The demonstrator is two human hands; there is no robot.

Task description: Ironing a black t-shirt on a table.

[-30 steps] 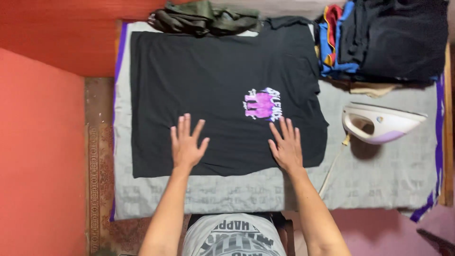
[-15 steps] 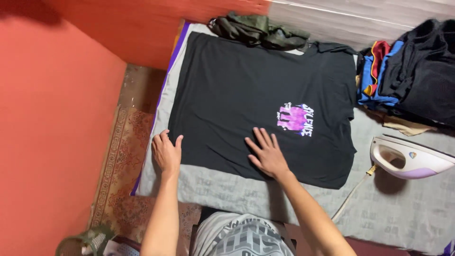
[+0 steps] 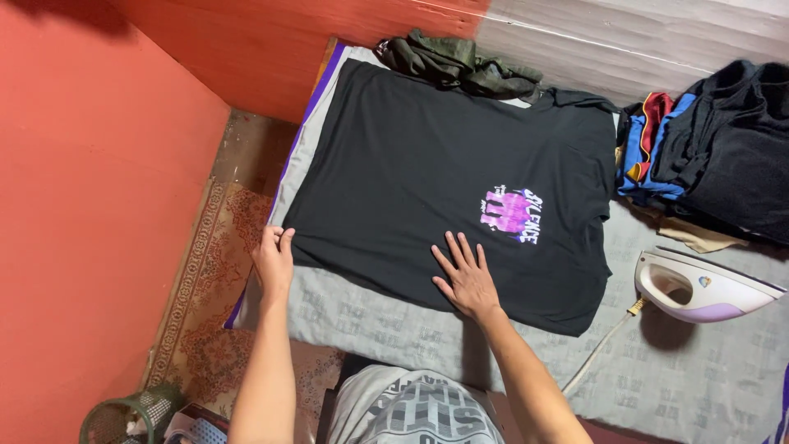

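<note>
— What is held nearest the body?
— The black T-shirt [image 3: 427, 173] is spread flat on the grey padded ironing cloth [image 3: 394, 321]. Its near corner, at about eight o'clock of the garment, is pinched by the left hand [image 3: 274, 257], fingers closed on the hem. The right hand [image 3: 466, 279] is laid open and flat on the lower edge at about six o'clock; nothing is gripped by it.

— How is the fabric judged to handle?
— It is taken to be light, soft and limp, so it would sag and crease if lifted by one point. A hold at the hem corners or the shoulder seams is judged best, with the purple chest print [image 3: 511, 212] left untouched.

— What is seen farther out?
— A white-and-lilac iron [image 3: 707, 288] is stood at three o'clock, well apart from the shirt. Beyond it, a stack of folded clothes [image 3: 707, 148] is piled at about two o'clock. An olive garment [image 3: 456, 64] is bunched at twelve, touching the far edge of the shirt.
</note>
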